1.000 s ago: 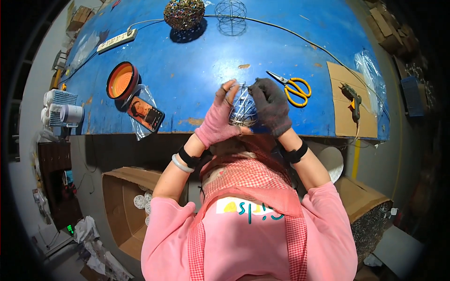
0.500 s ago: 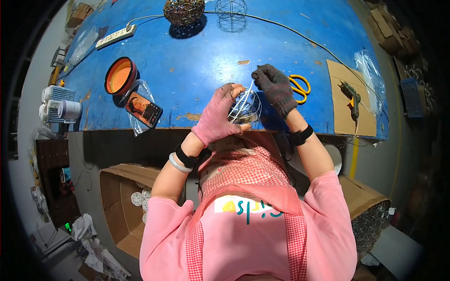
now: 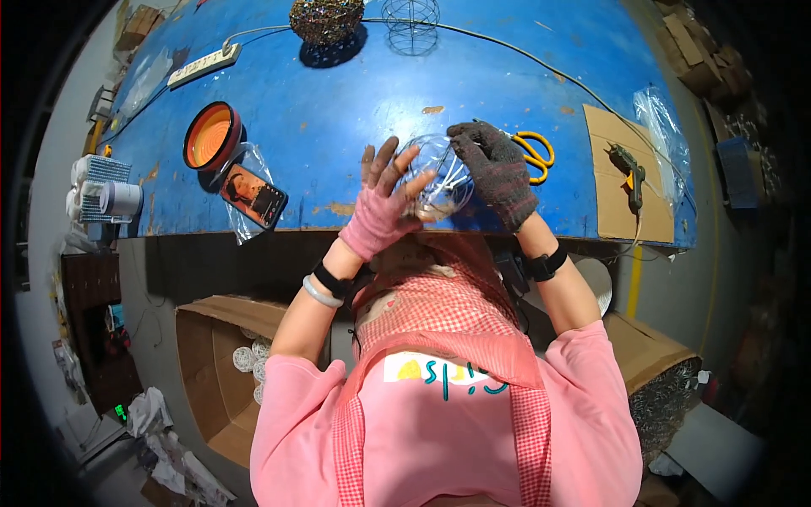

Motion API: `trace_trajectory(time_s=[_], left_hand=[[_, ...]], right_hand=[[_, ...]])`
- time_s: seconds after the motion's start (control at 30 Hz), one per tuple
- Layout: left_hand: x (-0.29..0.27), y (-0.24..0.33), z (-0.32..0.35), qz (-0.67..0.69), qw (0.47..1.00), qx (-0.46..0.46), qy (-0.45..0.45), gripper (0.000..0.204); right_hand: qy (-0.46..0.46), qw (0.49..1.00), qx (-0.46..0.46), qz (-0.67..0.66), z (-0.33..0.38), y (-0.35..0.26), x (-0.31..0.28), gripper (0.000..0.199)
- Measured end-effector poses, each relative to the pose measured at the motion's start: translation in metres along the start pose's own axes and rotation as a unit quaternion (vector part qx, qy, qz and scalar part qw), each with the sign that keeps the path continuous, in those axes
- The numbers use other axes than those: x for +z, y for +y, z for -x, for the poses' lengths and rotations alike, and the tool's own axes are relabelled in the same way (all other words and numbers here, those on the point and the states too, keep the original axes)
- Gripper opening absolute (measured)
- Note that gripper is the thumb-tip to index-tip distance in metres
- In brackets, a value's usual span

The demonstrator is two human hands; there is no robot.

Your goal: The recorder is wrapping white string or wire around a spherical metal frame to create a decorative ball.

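A small round wire-frame ball [image 3: 427,152] is near the table's front edge, between my hands, with white strips [image 3: 454,179] woven or lying across it. On its right side my right hand [image 3: 500,177], in a dark grey glove, is closed on the ball, fingers bent over its rim. My left hand [image 3: 378,207] wears a pink glove with bare or darkened fingertips. Its fingers are spread at the ball's left side; whether they touch the wire cannot be made out. Yellow-handled scissors [image 3: 545,160] lie just right of my right hand, blades hidden behind it.
On the blue table [image 3: 338,127] stand an orange bowl [image 3: 211,139], a phone [image 3: 253,198], a power strip [image 3: 203,66], a beaded ball [image 3: 328,19] and another wire ball [image 3: 411,25]. A glue gun [image 3: 628,173] rests on cardboard [image 3: 604,203]. A box [image 3: 203,355] holds white balls below.
My left hand has loosened from the wire ball and spread its fingers. My right hand has gone from drawing up a white strip to gripping the ball's right side.
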State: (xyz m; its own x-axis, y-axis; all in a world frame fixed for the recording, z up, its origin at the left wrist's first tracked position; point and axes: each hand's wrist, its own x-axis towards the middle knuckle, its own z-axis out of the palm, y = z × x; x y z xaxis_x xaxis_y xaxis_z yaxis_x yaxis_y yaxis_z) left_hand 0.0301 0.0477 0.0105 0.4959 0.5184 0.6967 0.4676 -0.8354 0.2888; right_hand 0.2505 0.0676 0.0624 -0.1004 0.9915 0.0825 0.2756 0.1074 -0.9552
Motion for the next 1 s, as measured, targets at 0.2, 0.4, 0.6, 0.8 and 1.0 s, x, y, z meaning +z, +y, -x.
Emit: trace_trajectory(time_s=[0.2,0.4,0.6,0.8,1.0], left_hand=[[-0.014,0.018,-0.039,0.136,0.963,-0.233,-0.013,0.103],[-0.008,0.015,-0.048,0.162,0.956,-0.218,-0.111,0.083],[-0.011,0.023,-0.044,0.162,0.962,-0.197,-0.1,0.081],[-0.009,0.026,-0.036,0.168,0.968,-0.173,-0.063,0.079],[-0.008,0.024,-0.031,0.181,0.969,-0.161,-0.055,0.077]], right_hand=[[0.098,0.966,-0.176,0.165,0.015,-0.003,0.01,0.019],[0.065,0.969,-0.197,0.137,0.009,0.0,-0.005,0.017],[0.004,0.994,0.009,0.11,-0.038,0.025,-0.023,0.02],[-0.057,0.987,0.053,0.143,-0.036,0.045,-0.016,0.026],[0.064,0.994,-0.012,0.084,-0.026,0.023,-0.022,0.021]])
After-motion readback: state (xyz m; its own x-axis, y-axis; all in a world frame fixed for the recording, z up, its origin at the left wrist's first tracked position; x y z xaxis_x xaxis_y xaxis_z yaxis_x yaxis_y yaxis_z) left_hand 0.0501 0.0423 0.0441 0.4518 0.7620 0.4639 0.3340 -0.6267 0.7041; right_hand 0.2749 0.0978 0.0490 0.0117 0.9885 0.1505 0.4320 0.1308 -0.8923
